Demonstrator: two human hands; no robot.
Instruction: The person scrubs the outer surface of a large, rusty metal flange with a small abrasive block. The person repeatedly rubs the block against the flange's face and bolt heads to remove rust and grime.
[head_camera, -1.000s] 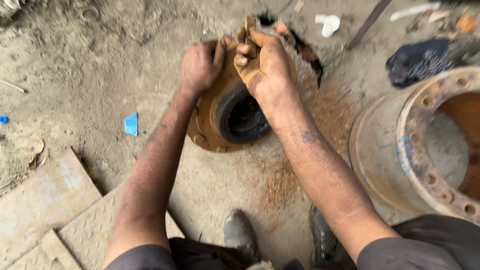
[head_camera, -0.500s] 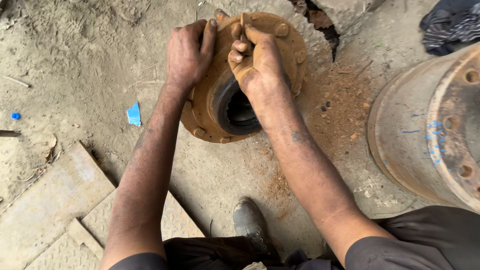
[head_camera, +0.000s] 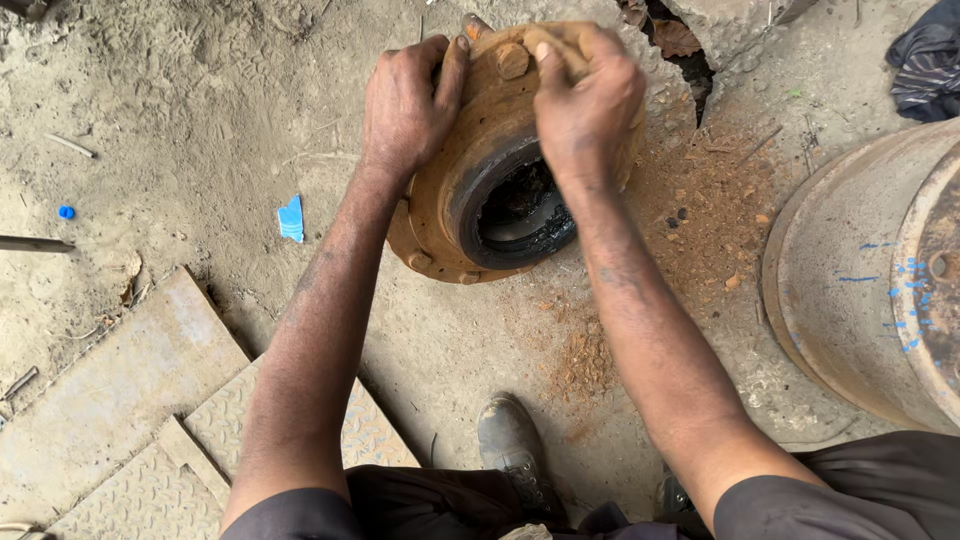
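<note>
While the head view looks down, a rusty hub (head_camera: 490, 190) stands tilted on the dirt floor (head_camera: 200, 130), its dark greasy bore facing the camera. Left hand (head_camera: 405, 105) lies on the hub's upper left flange, fingers spread and curled over the rim, gripping it. Right hand (head_camera: 590, 100) is closed over the hub's top edge, fingers wrapped around what looks like a small rust-coloured piece; what it is cannot be made out.

Judging by its thick cast walls, the hub is heavy and stiff, and flaky rust makes it gritty rather than slippery, though the bore looks oily. The flange rim, between the studs, seems the safest place to hold.

Right of the hub sits a large drum (head_camera: 850, 280), cut off by the frame edge. Rust powder (head_camera: 690, 200) lies between hub and drum. Left of the hub is a blue scrap (head_camera: 291, 219); below it, steel plates (head_camera: 130, 400) and a shoe (head_camera: 510, 440). The hub's far side is hidden by the hands.
</note>
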